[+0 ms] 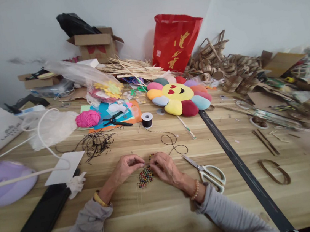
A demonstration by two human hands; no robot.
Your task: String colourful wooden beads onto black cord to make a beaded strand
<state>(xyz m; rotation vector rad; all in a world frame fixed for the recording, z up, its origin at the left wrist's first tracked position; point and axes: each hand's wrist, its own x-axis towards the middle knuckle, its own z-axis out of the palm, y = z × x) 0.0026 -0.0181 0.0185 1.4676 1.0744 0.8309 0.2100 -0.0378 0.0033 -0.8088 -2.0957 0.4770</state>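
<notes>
I see beads (145, 177) heaped lower centre, just below the fingertips. Left hand (128, 168) and right hand (165, 168) angle inward, nearly meeting, both pinching black cord (187, 149); spool (147, 120) beyond, mid-frame.

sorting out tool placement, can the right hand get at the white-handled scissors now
Likely yes: the scissors lie close beside the right hand with nothing seen on top, though that hand is busy by the beads.
</notes>
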